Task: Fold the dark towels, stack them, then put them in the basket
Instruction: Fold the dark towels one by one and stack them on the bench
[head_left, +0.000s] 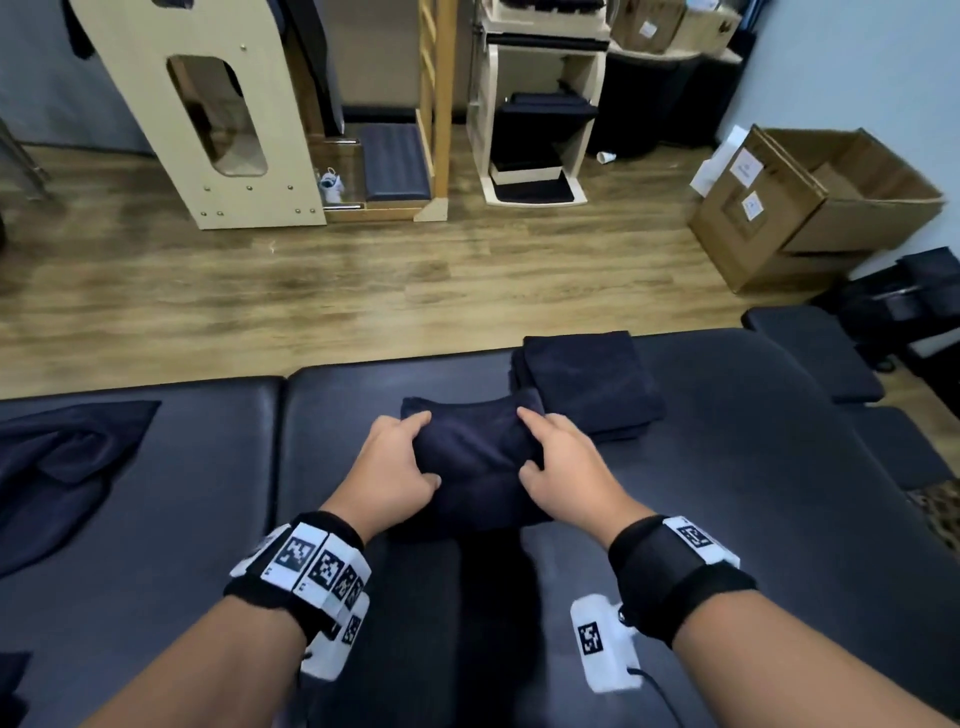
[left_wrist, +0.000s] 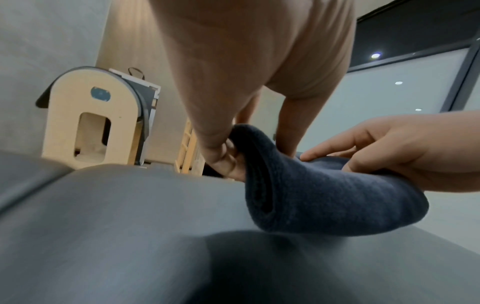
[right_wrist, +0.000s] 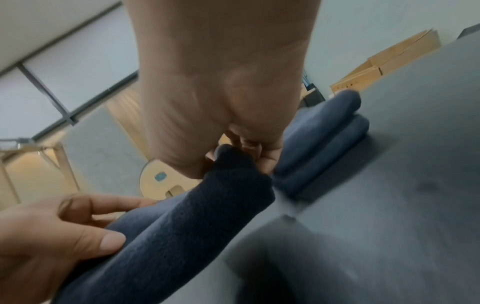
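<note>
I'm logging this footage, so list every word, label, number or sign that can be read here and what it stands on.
No text can be read.
White labels on the cardboard boxes: print too small and blurred.
Blue badge on the wooden barrel: no legible words.
Wristbands: black-and-white square marker patterns only, no letters or numbers.

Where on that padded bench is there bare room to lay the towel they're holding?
Bare padding lies right of the folded stack, out to the bench edge, and left of the held towel, up to the seam. Past the seam, unfolded towels take part of the room. It is crowded in the middle, where the left hand and right hand grip the towel against the stack.
</note>
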